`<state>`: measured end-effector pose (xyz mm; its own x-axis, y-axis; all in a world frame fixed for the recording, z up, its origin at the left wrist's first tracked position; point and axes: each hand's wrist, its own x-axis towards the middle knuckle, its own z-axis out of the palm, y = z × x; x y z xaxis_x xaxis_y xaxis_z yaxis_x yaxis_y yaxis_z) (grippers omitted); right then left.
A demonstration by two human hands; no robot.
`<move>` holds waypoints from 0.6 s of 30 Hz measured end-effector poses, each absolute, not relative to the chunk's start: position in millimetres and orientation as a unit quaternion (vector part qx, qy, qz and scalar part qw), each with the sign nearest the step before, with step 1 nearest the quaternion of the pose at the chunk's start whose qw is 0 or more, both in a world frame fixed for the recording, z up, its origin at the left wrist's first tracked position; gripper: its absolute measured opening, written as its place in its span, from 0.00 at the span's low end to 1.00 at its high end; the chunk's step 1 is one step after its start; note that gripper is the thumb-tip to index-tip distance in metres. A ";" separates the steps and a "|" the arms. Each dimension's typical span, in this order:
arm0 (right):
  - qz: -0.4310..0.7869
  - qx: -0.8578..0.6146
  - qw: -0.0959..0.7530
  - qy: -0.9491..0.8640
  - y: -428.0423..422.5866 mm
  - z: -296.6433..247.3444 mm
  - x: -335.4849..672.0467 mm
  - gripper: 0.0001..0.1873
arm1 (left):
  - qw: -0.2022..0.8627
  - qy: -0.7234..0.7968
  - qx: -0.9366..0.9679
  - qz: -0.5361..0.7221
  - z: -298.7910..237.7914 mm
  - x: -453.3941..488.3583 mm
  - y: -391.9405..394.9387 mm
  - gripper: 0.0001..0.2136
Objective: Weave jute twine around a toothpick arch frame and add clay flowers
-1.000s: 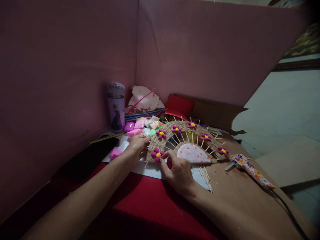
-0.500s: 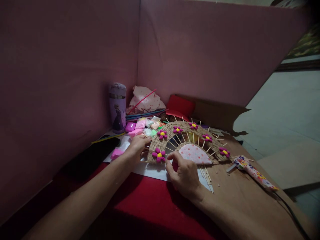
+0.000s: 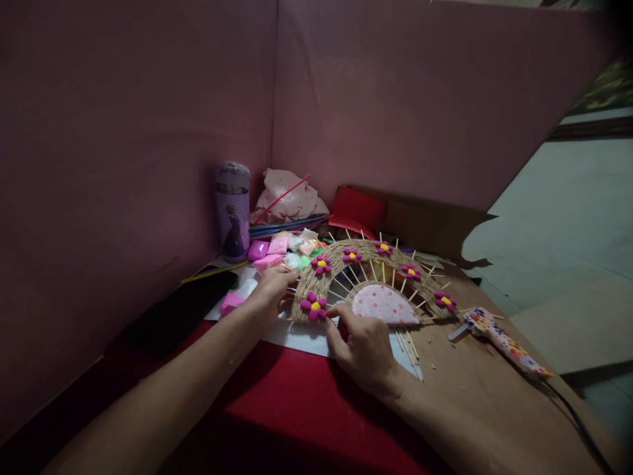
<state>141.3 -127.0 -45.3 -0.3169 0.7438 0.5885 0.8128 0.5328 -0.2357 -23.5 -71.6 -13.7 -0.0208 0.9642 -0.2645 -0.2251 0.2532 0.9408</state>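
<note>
A half-round fan of wound twine [image 3: 341,249] on thin wooden sticks leans up before me. Purple clay flowers with yellow centres dot its band, and a white half-disc with orange-red spots [image 3: 384,305] fills its middle. My left hand [image 3: 271,290] grips the fan's left edge and its stick ends, fingertips partly hidden. At the lowest left clay flower [image 3: 313,306], my right hand [image 3: 360,340] pinches the petal on the lower right between thumb and forefinger, its other fingers curled.
A floral-patterned glue gun [image 3: 504,340] with a cord lies at the right. Loose sticks [image 3: 408,346] rest on white paper below the fan. Behind stand a purple tumbler [image 3: 233,214], bagged coloured clay [image 3: 277,245] and a red packet [image 3: 359,206]. A dark phone-like slab [image 3: 178,313] lies left.
The fingertips of my right hand have shifted slightly onto the lower left flower's petal. My left hand keeps its hold on the fan.
</note>
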 end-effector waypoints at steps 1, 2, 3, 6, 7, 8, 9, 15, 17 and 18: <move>-0.054 -0.481 0.337 -0.808 -127.3 -44.5 141.6 0.08 | 0.602 0.515 0.356 0.496 -13.8 -23.7 -71.6 0.04; -0.058 -0.483 0.343 -0.804 -127.6 -43.8 141.9 0.08 | 0.603 0.513 0.355 0.497 -13.8 -23.8 -71.6 0.04; -0.061 -0.485 0.349 -0.800 -127.9 -43.3 142.1 0.08 | 0.604 0.511 0.355 0.498 -13.7 -23.8 -71.7 0.04; -0.066 -0.488 0.354 -0.795 -128.2 -43.4 142.1 0.09 | 0.603 0.511 0.357 0.498 -12.7 -23.6 -72.3 0.04; -0.066 -0.488 0.353 -0.795 -128.0 -44.0 141.7 0.09 | 0.602 0.513 0.356 0.498 -12.3 -23.4 -72.5 0.04; -0.066 -0.487 0.352 -0.797 -127.7 -44.6 141.3 0.10 | 0.601 0.514 0.355 0.498 -11.9 -23.2 -72.7 0.04; -0.067 -0.485 0.353 -0.798 -127.2 -45.4 140.7 0.10 | 0.602 0.514 0.354 0.498 -11.5 -23.0 -72.8 0.04; -0.061 -0.463 0.353 -0.811 -124.7 -47.4 139.4 0.12 | 0.601 0.512 0.358 0.498 -13.3 -23.2 -71.8 0.05; -0.056 -0.460 0.354 -0.813 -125.1 -46.7 140.2 0.11 | 0.602 0.511 0.358 0.498 -14.1 -23.5 -71.6 0.05; -0.054 -0.459 0.356 -0.812 -125.5 -46.2 140.6 0.11 | 0.602 0.512 0.357 0.498 -14.3 -23.6 -71.7 0.05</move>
